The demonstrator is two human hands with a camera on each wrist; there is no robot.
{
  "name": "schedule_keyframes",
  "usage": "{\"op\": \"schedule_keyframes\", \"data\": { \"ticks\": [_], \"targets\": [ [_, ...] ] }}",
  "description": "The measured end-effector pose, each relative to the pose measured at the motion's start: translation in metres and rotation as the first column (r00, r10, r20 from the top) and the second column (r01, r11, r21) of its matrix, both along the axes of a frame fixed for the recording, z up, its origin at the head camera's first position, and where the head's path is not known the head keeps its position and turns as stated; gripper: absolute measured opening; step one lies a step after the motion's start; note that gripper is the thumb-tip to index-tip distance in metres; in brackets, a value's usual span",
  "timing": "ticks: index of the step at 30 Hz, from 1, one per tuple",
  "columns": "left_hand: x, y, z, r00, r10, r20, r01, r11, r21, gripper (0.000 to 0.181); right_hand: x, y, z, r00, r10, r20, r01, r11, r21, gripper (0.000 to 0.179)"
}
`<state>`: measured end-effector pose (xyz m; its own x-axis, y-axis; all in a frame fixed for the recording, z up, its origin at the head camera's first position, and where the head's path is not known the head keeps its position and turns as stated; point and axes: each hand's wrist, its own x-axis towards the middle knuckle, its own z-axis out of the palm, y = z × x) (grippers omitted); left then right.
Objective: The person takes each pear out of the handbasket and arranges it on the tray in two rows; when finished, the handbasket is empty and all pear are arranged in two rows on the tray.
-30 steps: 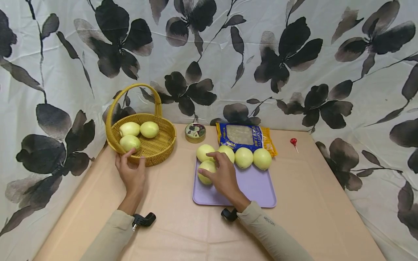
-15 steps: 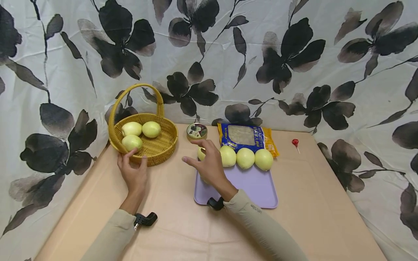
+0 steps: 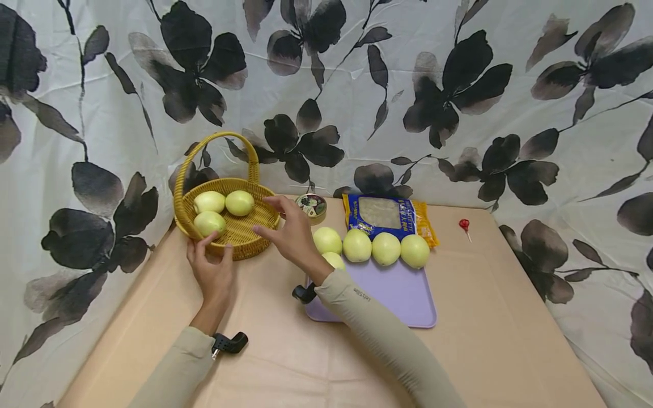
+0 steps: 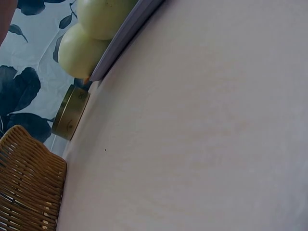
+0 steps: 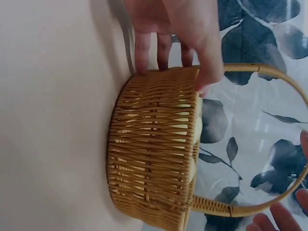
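My left hand (image 3: pixel 211 277) holds the near rim of a yellow wicker basket (image 3: pixel 257 241) with an arched handle. In the right wrist view, its fingers lie against the woven wall (image 5: pixel 149 130) and one digit reaches the rim. Three pale yellow-green round fruits (image 3: pixel 209 222) rest inside, toward the left. Over the basket's right side is my right hand (image 3: pixel 293 235), its thumb and forefinger spread apart and nothing visible between them. Right-hand fingers (image 5: pixel 284 219) also show at the lower right corner of the right wrist view, beside the handle. The left wrist view shows no left-hand fingers.
A lilac tray (image 3: pixel 388 294) bears several similar fruits (image 3: pixel 386 249), one partly hidden by the right forearm. Behind stand a round tin (image 3: pixel 312 209) and a blue-and-yellow food packet (image 3: pixel 380 214). A red lollipop (image 3: pixel 463 225) lies at the far right. A floral curtain (image 3: pixel 357 102) hangs behind the table.
My right hand has left the fruits on the tray and moved left to the basket, with nothing visible in it. My left hand stays at the basket's near rim.
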<state>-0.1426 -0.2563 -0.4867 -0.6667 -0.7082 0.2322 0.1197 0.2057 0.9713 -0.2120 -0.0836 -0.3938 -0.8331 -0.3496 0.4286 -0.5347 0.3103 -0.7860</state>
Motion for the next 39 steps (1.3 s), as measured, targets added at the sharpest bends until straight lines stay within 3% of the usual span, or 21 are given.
{"op": "schedule_keyframes", "data": {
  "ticks": [8,21,32,39],
  "targets": [
    [0.001,-0.005,-0.003,1.0,-0.004,0.008,0.004,1.0,-0.011,0.044,-0.025,-0.042,-0.008,0.999,0.031,0.008,-0.031,0.999,0.038,0.064],
    [0.0,-0.003,-0.005,1.0,-0.008,-0.008,0.008,1.0,-0.008,0.044,-0.064,-0.076,-0.031,0.998,-0.026,0.06,0.016,0.987,0.159,0.062],
    [0.0,-0.001,-0.006,1.0,-0.001,-0.008,0.001,1.0,-0.001,0.044,-0.082,-0.089,-0.036,0.996,0.0,0.092,-0.02,0.977,0.211,0.063],
    [0.0,-0.002,-0.005,1.0,-0.007,-0.006,0.008,1.0,0.011,0.043,-0.087,-0.092,-0.035,0.994,0.051,0.099,-0.079,0.949,0.305,0.068]
  ]
}}
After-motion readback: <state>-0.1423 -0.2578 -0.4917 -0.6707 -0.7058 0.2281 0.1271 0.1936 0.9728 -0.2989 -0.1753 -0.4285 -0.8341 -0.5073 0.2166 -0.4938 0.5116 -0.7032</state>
